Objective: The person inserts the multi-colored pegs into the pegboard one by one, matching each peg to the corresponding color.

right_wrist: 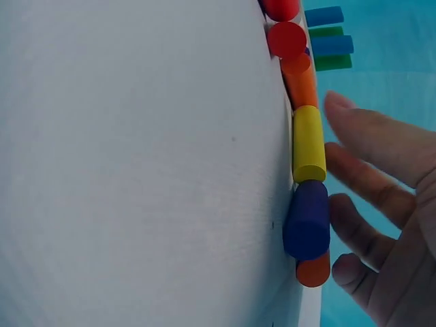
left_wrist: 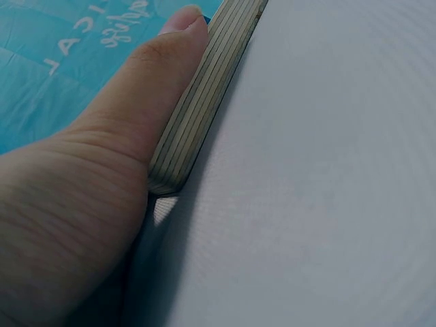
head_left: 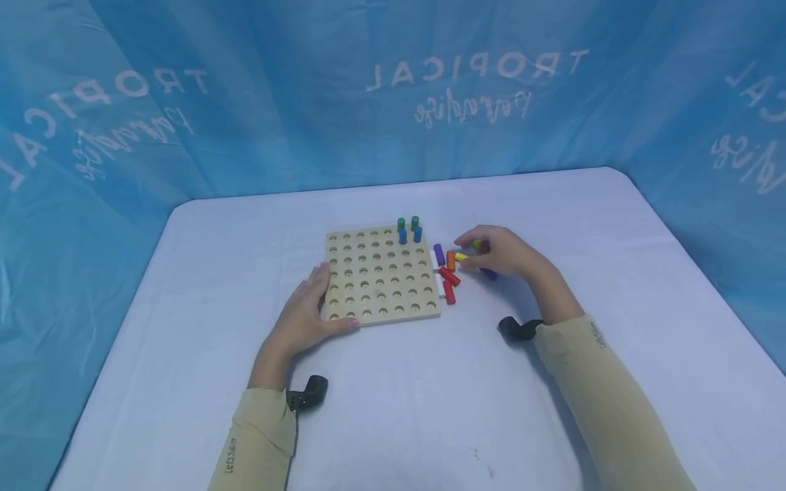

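A square wooden pegboard with rows of holes lies on the table. My left hand rests round its near left corner, fingers along the left side and thumb along the front edge; the left wrist view shows the thumb against the layered edge. To the right of the board my right hand hangs over loose pegs, thumb and fingers apart. Beneath it are a yellow peg, a dark blue-purple peg and an orange peg. In the right wrist view, the fingertips overlap nothing held.
Two green pegs and two blue pegs stand in the board's far right corner. Red pegs, white pegs, a purple peg and another orange peg lie along its right side. Blue printed cloth hangs behind the table.
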{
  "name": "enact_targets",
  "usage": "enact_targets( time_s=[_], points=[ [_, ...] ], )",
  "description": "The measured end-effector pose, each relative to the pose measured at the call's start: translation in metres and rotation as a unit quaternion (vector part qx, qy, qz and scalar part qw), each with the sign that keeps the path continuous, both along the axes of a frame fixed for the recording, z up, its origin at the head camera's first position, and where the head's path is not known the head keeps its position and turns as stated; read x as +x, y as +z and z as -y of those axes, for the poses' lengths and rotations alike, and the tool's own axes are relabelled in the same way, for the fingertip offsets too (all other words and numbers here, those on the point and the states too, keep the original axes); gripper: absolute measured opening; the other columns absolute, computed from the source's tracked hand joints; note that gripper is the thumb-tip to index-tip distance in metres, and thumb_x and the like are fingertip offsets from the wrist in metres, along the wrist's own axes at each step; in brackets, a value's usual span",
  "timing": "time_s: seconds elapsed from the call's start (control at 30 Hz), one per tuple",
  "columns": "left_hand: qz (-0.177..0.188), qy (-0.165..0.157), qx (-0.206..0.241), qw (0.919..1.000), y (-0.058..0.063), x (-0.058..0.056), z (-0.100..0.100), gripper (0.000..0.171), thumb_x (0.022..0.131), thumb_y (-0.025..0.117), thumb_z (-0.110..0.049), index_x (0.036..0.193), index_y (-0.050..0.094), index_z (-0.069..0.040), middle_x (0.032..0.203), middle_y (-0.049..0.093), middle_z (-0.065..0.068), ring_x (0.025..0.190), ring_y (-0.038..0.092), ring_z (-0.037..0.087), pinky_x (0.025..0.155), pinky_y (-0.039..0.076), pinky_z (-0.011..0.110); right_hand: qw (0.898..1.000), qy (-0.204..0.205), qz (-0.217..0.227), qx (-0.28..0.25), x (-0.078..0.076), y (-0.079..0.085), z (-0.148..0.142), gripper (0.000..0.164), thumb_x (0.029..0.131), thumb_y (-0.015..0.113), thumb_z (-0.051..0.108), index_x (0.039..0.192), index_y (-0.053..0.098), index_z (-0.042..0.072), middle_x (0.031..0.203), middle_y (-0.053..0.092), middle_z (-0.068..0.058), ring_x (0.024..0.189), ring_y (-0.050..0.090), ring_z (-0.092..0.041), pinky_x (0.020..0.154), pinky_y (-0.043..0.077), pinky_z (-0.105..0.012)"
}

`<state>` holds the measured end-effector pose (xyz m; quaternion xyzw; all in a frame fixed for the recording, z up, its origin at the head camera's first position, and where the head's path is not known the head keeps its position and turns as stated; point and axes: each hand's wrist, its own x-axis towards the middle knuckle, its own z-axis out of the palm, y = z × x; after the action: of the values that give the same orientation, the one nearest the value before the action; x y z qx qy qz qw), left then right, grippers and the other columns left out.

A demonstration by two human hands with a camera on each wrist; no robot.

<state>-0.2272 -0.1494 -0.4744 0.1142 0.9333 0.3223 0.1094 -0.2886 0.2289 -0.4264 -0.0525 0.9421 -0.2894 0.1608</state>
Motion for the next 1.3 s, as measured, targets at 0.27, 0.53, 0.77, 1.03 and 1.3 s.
enact_targets(
  time_s=[0.27,0.53,0.77,1.03,1.3],
  points=[
    [0.000,0.001,0.000,1.0000,-0.0004,-0.0004,0.0002,0.130,0.067,0.077,-0.072,0.161,0.004,-0.018,0.169,0.004,0.001,0.157,0.005,0.025,0.128,0.008,0.049,1.000,0.007,-0.011,0.007,0.0002,-0.0075,-0.0011,0.044,0.087,0.077,0.026,0.129,0.065,0.021,0.125,0.063,-0.005,0.118,0.056,-0.027,0.098,0.053,-0.048],
    [0.005,0.005,0.003,1.0000,-0.0005,0.0005,0.0007,0.131,0.066,0.077,-0.072,0.161,0.004,-0.019,0.169,0.003,0.000,0.157,0.005,0.026,0.127,0.009,0.051,0.999,0.015,-0.015,0.025,-0.0003,-0.0091,0.0030,0.039,0.088,0.076,0.024,0.126,0.068,0.020,0.124,0.065,-0.006,0.118,0.057,-0.027,0.100,0.053,-0.049],
    [0.004,0.002,0.004,1.0000,0.0008,0.0002,0.0001,0.131,0.066,0.078,-0.072,0.161,0.005,-0.017,0.168,0.004,0.000,0.157,0.005,0.024,0.128,0.007,0.048,0.999,0.010,-0.007,0.034,0.0003,-0.0091,0.0043,0.036,0.090,0.074,0.024,0.126,0.069,0.020,0.113,0.066,-0.005,0.108,0.058,-0.025,0.092,0.054,-0.043],
    [0.007,0.007,-0.001,1.0000,-0.0001,0.0006,-0.0001,0.131,0.066,0.078,-0.071,0.161,0.004,-0.019,0.168,0.003,0.001,0.157,0.005,0.026,0.128,0.008,0.050,1.000,0.010,-0.007,0.020,0.0013,-0.0085,0.0024,0.036,0.092,0.071,0.029,0.127,0.067,0.023,0.110,0.066,-0.005,0.101,0.057,-0.024,0.083,0.055,-0.038],
    [0.013,0.010,0.003,0.9999,0.0008,0.0014,-0.0002,0.130,0.066,0.078,-0.071,0.161,0.004,-0.020,0.169,0.003,0.000,0.157,0.004,0.027,0.127,0.008,0.051,0.999,-0.014,-0.033,0.001,0.0004,-0.0085,0.0037,0.037,0.093,0.070,0.032,0.128,0.065,0.022,0.113,0.064,-0.004,0.098,0.057,-0.023,0.077,0.055,-0.034]
  ],
)
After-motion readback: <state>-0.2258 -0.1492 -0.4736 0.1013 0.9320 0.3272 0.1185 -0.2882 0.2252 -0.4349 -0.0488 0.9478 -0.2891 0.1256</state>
